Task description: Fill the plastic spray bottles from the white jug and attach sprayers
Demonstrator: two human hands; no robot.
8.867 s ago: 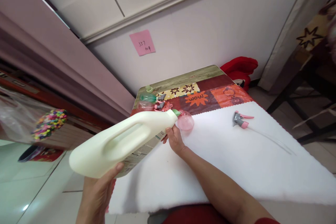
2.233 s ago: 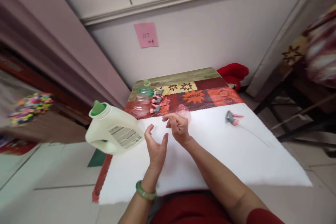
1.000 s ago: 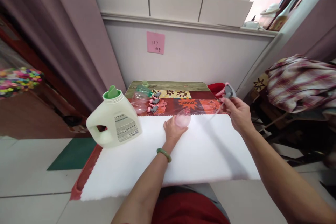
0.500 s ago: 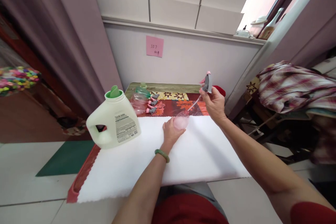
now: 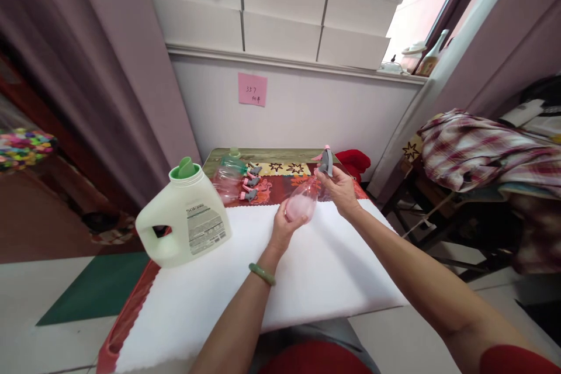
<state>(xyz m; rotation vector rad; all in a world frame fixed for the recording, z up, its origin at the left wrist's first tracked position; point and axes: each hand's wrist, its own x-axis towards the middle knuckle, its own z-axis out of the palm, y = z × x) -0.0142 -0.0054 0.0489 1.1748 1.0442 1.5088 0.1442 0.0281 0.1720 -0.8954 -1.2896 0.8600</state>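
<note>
My left hand (image 5: 284, 223) is closed around the lower body of a clear pink spray bottle (image 5: 302, 204), tilted with its neck up and to the right. Whitish liquid or foam shows inside it. With my right hand (image 5: 342, 188) I grip a grey and pink trigger spray head (image 5: 325, 160) at the bottle's neck. The dip tube is hardly visible, and my fingers partly cover the join, so whether the head is seated cannot be seen. A green bangle (image 5: 262, 274) is on my left wrist.
A large cream detergent jug (image 5: 188, 216) with a green cap stands at the left of the white cloth (image 5: 210, 298). Behind it lie several spray bottles (image 5: 230, 178) with grey and pink heads. A red cloth item (image 5: 354, 162) sits behind my right hand.
My right hand has brought the spray head down and left to the bottle's neck, and the long exposed tube has gone into the bottle. The camera view has shifted slightly.
</note>
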